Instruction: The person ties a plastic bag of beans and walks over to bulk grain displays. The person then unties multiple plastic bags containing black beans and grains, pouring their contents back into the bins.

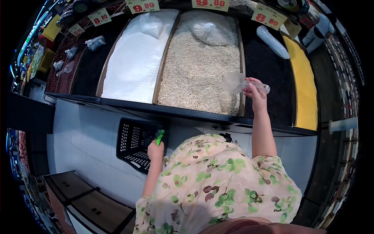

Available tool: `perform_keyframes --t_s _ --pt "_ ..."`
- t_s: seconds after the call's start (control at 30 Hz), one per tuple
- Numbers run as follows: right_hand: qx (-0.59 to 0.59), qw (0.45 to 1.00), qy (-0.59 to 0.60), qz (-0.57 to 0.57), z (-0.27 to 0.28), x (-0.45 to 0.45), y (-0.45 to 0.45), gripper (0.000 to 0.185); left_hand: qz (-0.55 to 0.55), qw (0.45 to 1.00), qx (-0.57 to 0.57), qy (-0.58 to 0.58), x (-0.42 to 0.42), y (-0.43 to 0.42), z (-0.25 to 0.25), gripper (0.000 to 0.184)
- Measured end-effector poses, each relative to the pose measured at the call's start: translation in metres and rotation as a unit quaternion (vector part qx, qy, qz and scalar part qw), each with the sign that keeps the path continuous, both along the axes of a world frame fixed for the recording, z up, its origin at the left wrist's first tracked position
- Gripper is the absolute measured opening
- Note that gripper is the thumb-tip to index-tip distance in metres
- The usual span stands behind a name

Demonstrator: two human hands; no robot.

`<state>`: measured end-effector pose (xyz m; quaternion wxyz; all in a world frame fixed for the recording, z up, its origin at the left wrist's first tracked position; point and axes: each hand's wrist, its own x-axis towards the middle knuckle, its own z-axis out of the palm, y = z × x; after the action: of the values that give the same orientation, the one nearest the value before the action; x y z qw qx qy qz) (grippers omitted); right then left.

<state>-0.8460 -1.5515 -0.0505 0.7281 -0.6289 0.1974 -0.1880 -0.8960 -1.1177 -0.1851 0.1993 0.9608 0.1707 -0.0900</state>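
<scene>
My right hand [254,92] is closed round the handle of a clear plastic scoop [233,82], whose blade lies over the right edge of the bin of beige grains [198,74]. Lower down at the left, my left hand [156,149] grips a green handle [160,136] of a black shopping basket [136,140] that hangs below the counter's front edge. Near the back of the grain bin rests a clear plastic bag [210,33].
Left of the grains is a bin of white grains [132,58] with a bagged scoop [151,25]. To the right are a dark bin [269,70] with a wrapped scoop [272,42] and a yellow bin [306,85]. A person [318,33] stands at the upper right.
</scene>
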Motion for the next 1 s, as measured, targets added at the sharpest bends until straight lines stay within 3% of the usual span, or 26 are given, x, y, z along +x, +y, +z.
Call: perform_keyframes --t_s 0.13,0.27,0.57,0.7,0.83,0.93,1.0 --pt "0.017 1.0 0.001 -0.025 -0.029 0.01 0.013 0.032 -0.008 1.0 0.015 0.01 0.003 0.013 0.004 0.027" --pt "0.164 0.983 0.016 -0.08 -0.07 0.023 0.024 0.037 -0.007 0.999 0.031 0.0 0.004 0.023 0.005 0.026" --pt "0.264 0.961 0.055 -0.057 -0.097 0.066 0.053 0.046 -0.023 0.998 0.065 -0.012 0.008 0.04 0.005 0.03" --pt "0.363 0.925 0.112 -0.023 -0.124 0.085 0.056 0.035 -0.008 0.997 0.076 0.018 0.012 0.04 0.005 0.029" --pt "0.323 0.933 0.137 0.085 -0.083 0.089 0.104 0.03 -0.01 0.997 0.077 0.001 0.012 0.039 0.003 0.031" --pt "0.248 0.952 0.089 0.157 -0.046 0.124 0.113 0.034 -0.014 0.997 0.076 -0.004 0.014 0.04 -0.002 0.031" --pt "0.21 0.969 0.034 0.123 -0.023 0.166 0.104 0.039 0.0 0.997 0.077 -0.002 0.014 0.037 0.0 0.031"
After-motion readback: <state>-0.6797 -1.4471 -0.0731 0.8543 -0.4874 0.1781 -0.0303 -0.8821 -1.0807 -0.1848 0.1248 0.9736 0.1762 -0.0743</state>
